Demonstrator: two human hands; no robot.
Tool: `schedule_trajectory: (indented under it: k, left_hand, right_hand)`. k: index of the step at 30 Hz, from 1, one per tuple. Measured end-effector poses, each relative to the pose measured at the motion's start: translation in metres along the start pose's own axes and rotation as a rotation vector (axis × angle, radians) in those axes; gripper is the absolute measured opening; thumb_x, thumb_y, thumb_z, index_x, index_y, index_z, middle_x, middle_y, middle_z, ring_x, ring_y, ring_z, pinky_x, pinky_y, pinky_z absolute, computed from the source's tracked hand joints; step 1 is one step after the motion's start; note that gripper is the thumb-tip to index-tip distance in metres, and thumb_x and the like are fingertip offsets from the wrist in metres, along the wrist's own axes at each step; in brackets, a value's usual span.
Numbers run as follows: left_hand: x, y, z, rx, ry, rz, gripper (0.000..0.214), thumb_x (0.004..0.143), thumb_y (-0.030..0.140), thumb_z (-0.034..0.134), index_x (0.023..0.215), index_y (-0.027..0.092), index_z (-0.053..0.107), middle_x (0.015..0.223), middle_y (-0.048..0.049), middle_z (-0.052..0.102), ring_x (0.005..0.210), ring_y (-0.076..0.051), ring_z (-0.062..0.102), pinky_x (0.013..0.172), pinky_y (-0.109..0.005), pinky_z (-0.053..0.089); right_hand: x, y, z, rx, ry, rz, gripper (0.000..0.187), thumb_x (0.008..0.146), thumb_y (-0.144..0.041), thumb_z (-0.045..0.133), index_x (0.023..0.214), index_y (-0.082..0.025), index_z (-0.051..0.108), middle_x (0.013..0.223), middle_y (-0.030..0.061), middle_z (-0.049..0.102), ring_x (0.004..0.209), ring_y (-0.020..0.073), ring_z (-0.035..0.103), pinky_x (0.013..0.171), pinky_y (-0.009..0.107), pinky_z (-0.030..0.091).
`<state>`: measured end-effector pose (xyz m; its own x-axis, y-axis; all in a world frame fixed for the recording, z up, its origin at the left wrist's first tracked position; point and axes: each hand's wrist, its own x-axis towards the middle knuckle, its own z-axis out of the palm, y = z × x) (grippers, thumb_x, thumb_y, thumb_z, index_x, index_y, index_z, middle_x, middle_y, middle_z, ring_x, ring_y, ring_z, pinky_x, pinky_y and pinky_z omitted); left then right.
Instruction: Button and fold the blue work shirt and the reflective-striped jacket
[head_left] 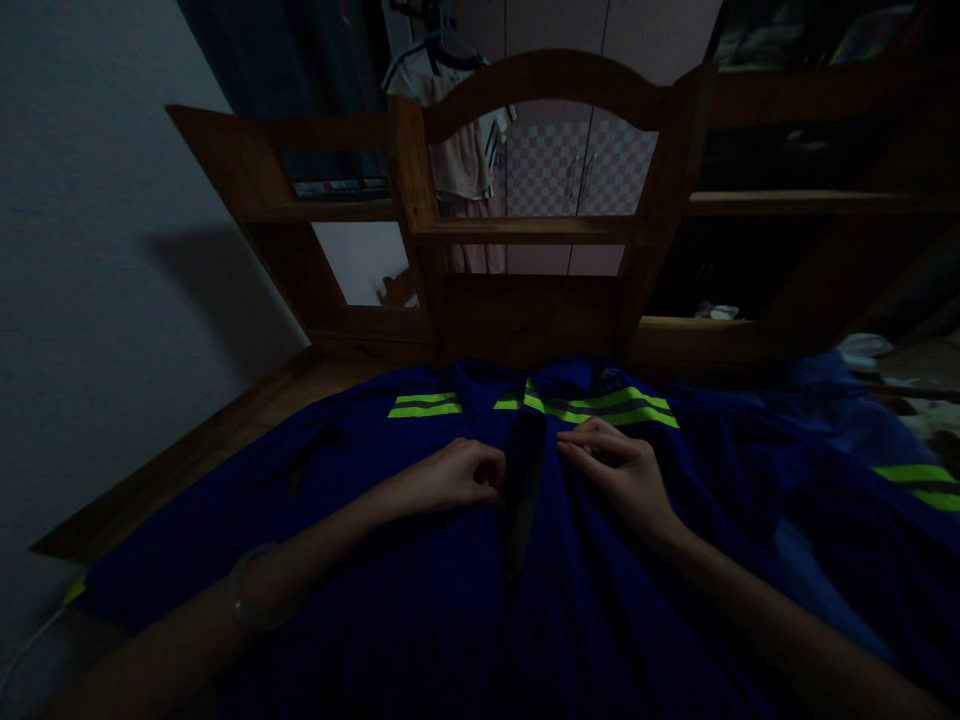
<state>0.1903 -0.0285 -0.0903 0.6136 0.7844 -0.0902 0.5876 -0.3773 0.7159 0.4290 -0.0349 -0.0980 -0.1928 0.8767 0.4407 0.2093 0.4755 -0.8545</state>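
A dark blue work jacket (375,570) with yellow-green reflective stripes lies spread out before me, its sleeves reaching to both sides. Its front is parted in the middle, where a narrow dark opening (523,490) runs downward. On the left of this opening, my left hand (469,475) is closed, thumb and fingers pinched at the edge of the front panel. Across from it my right hand (619,468) also pinches, its fingertips at the other panel just below the chest stripe (622,405). Dim light hides exactly how much cloth each hand grips. A clear bangle circles my left wrist.
Behind the jacket stands a wooden headboard (529,310) with open shelves. Clothes (465,150) hang beyond it before a pink checkered cupboard (555,165). A pale wall (112,250) is at the left. Lighter blue cloth (817,580) and small items lie at the right.
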Motion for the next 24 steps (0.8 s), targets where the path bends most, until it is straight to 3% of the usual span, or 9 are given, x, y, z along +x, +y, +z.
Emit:
schedule_trajectory:
  k: [4, 8, 12, 15, 19, 24]
  left_hand:
    - [-0.006, 0.009, 0.005, -0.014, 0.094, -0.030, 0.013, 0.075, 0.025, 0.058, 0.083, 0.018, 0.065, 0.078, 0.0002, 0.067, 0.071, -0.013, 0.060, 0.060, -0.019, 0.040]
    - [-0.002, 0.010, 0.015, -0.003, 0.107, -0.066, 0.019, 0.069, 0.020, 0.060, 0.087, 0.018, 0.066, 0.081, -0.0008, 0.068, 0.071, -0.015, 0.061, 0.059, -0.019, 0.041]
    - [0.005, 0.013, 0.023, -0.046, 0.178, -0.114, 0.019, 0.066, 0.012, 0.053, 0.080, 0.015, 0.066, 0.079, -0.0026, 0.069, 0.071, -0.016, 0.062, 0.060, -0.021, 0.044]
    - [0.012, 0.026, 0.022, -0.121, 0.279, -0.134, 0.018, 0.065, 0.011, 0.052, 0.076, 0.013, 0.066, 0.075, -0.0031, 0.068, 0.069, -0.016, 0.062, 0.060, -0.022, 0.045]
    - [0.026, 0.047, 0.021, -0.211, 0.455, -0.045, 0.019, 0.070, 0.014, 0.054, 0.085, 0.014, 0.065, 0.080, -0.0037, 0.068, 0.074, -0.016, 0.063, 0.066, -0.024, 0.047]
    - [0.042, 0.051, 0.035, -0.080, 0.595, 0.046, 0.020, 0.075, 0.012, 0.050, 0.088, 0.016, 0.065, 0.085, -0.0028, 0.068, 0.079, -0.015, 0.062, 0.072, -0.024, 0.046]
  right_hand:
    - [-0.002, 0.000, 0.002, 0.007, -0.024, -0.002, 0.020, 0.080, -0.036, 0.063, 0.092, -0.022, 0.072, 0.082, 0.0043, 0.061, 0.075, 0.0158, 0.056, 0.064, 0.028, 0.044]
    - [-0.005, 0.001, 0.003, 0.015, -0.062, -0.008, 0.021, 0.081, -0.036, 0.062, 0.093, -0.023, 0.072, 0.083, 0.0040, 0.060, 0.076, 0.0153, 0.056, 0.064, 0.027, 0.043]
    - [-0.006, 0.004, 0.005, 0.013, -0.119, -0.017, 0.021, 0.081, -0.037, 0.061, 0.093, -0.023, 0.072, 0.085, 0.0039, 0.060, 0.074, 0.0145, 0.056, 0.063, 0.026, 0.044]
    - [-0.007, 0.005, 0.004, 0.017, -0.161, -0.032, 0.021, 0.082, -0.036, 0.061, 0.093, -0.023, 0.072, 0.086, 0.0040, 0.061, 0.074, 0.0142, 0.056, 0.064, 0.026, 0.045]
    - [-0.007, 0.000, -0.002, -0.009, -0.076, -0.089, 0.020, 0.083, -0.035, 0.059, 0.095, -0.024, 0.071, 0.084, 0.0037, 0.060, 0.076, 0.0150, 0.057, 0.066, 0.027, 0.046]
    - [-0.010, -0.003, -0.006, -0.134, 0.019, -0.158, 0.018, 0.085, -0.028, 0.056, 0.097, -0.026, 0.070, 0.089, 0.0040, 0.062, 0.081, 0.0168, 0.059, 0.072, 0.029, 0.047]
